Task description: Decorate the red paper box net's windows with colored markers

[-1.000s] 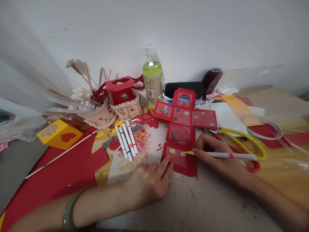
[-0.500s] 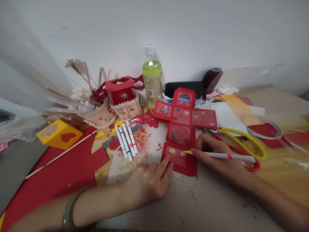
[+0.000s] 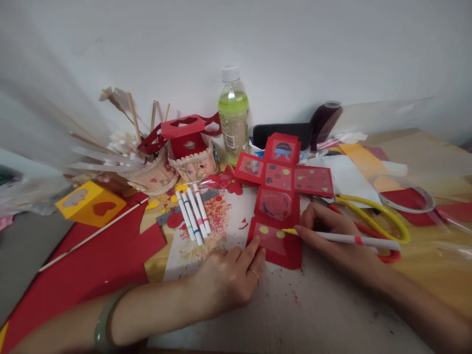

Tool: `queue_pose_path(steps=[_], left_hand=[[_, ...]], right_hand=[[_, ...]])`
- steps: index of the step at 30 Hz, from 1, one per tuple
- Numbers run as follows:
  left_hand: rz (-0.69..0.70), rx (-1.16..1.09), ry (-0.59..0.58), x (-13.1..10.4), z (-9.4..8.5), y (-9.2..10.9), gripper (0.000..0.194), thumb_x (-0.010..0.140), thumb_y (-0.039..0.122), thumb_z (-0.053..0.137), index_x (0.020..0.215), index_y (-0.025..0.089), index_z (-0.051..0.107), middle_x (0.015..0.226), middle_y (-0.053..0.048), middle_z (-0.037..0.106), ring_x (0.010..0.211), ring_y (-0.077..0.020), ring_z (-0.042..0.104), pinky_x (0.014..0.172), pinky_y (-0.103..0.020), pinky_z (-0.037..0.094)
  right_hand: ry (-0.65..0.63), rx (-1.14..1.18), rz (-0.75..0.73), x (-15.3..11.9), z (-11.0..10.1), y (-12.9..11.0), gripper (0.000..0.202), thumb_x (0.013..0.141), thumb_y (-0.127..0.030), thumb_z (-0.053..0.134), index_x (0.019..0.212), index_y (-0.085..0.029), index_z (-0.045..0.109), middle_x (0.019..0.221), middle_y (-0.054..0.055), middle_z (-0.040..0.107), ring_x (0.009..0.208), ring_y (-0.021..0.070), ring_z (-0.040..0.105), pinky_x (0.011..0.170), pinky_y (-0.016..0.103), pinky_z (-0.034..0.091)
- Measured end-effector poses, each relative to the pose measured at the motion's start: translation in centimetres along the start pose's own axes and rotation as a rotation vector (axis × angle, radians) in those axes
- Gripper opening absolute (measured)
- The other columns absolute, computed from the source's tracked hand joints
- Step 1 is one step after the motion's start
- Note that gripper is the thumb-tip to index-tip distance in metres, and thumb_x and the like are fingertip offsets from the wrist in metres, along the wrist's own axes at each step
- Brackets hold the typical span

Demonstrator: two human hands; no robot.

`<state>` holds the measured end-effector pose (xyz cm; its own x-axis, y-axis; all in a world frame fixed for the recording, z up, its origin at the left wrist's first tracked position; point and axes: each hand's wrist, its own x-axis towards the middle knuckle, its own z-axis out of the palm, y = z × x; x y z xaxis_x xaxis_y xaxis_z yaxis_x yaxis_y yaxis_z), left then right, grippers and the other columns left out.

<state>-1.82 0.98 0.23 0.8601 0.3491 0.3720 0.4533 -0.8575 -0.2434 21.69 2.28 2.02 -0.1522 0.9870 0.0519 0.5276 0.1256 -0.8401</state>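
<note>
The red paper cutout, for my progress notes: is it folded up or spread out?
Spread out: the red paper cutout forms an open cross, the left hand touching its nearest panel.

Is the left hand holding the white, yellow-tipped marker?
No, the right hand grips the white, yellow-tipped marker, while the left hand touches the cross-shaped red paper cutout.

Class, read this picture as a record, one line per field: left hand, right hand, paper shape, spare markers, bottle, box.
Left hand: fingertips on the lowest panel; ring on one finger
Right hand: holds a white marker, its yellow tip at or very near the right-hand yellow dot
Paper shape: red cutout, spread in a cross, with decorated panels
Spare markers: four, lying side by side
Bottle: upright, white cap, green liquid
Box: yellow, with a red heart
</note>
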Motion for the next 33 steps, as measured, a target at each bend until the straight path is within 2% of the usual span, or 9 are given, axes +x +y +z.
queue_pose_path(steps=[4, 8, 13, 24, 29, 33], left_hand=[[0.002, 0.011, -0.017, 0.0, -0.1, 0.0, 0.028, 0.089, 0.01, 0.037, 0.105, 0.007, 0.06, 0.107, -0.018, 0.066, 0.058, -0.0151, 0.062, 0.04, -0.024, 0.048], [0.015, -0.021, 0.025, 0.2, -0.4, -0.1, 0.032, 0.09, 0.009, 0.032, 0.103, 0.007, 0.062, 0.105, -0.015, 0.067, 0.057, -0.0151, 0.062, 0.039, -0.024, 0.047], [0.104, -0.08, 0.059, 0.5, -0.9, -0.1, 0.036, 0.09, 0.008, 0.029, 0.102, 0.008, 0.062, 0.101, -0.015, 0.069, 0.056, -0.0144, 0.062, 0.038, -0.024, 0.047], [0.23, -0.186, -0.022, 0.3, -1.0, -0.2, 0.03, 0.091, 0.014, 0.035, 0.103, 0.01, 0.062, 0.107, -0.014, 0.067, 0.059, -0.0119, 0.061, 0.041, -0.021, 0.047], [0.199, -0.2, -0.007, 0.5, -1.0, -0.1, 0.034, 0.093, 0.013, 0.03, 0.101, 0.01, 0.063, 0.107, -0.012, 0.068, 0.056, -0.0118, 0.06, 0.039, -0.022, 0.045], [0.179, -0.195, -0.006, 0.5, -1.1, -0.1, 0.037, 0.093, 0.01, 0.028, 0.105, 0.009, 0.062, 0.107, -0.011, 0.068, 0.056, -0.0123, 0.061, 0.039, -0.024, 0.047]], right_hand=[[0.079, -0.001, -0.019, 0.0, -0.2, -0.6, 0.028, 0.085, -0.037, 0.05, 0.063, -0.023, 0.043, 0.059, -0.002, 0.048, 0.053, 0.0128, 0.043, 0.047, 0.026, 0.034], [0.067, 0.01, -0.035, 0.2, -0.3, -1.2, 0.034, 0.088, -0.044, 0.043, 0.06, -0.023, 0.044, 0.055, -0.001, 0.048, 0.05, 0.0138, 0.043, 0.045, 0.027, 0.033], [0.016, -0.013, 0.048, 0.5, 0.0, -1.0, 0.032, 0.084, -0.041, 0.053, 0.06, -0.022, 0.045, 0.056, -0.002, 0.049, 0.052, 0.0131, 0.044, 0.047, 0.026, 0.035], [0.035, -0.031, 0.051, 0.6, 0.0, -1.4, 0.029, 0.084, -0.038, 0.051, 0.06, -0.022, 0.045, 0.057, -0.003, 0.048, 0.053, 0.0129, 0.044, 0.048, 0.025, 0.035], [0.021, 0.017, 0.062, 0.6, 0.0, -1.2, 0.03, 0.083, -0.041, 0.054, 0.061, -0.022, 0.047, 0.058, -0.003, 0.049, 0.053, 0.0121, 0.044, 0.047, 0.024, 0.034], [-0.011, 0.07, 0.076, 0.5, 0.0, -0.7, 0.026, 0.082, -0.037, 0.058, 0.064, -0.021, 0.047, 0.06, -0.004, 0.048, 0.053, 0.0109, 0.042, 0.045, 0.023, 0.031]])
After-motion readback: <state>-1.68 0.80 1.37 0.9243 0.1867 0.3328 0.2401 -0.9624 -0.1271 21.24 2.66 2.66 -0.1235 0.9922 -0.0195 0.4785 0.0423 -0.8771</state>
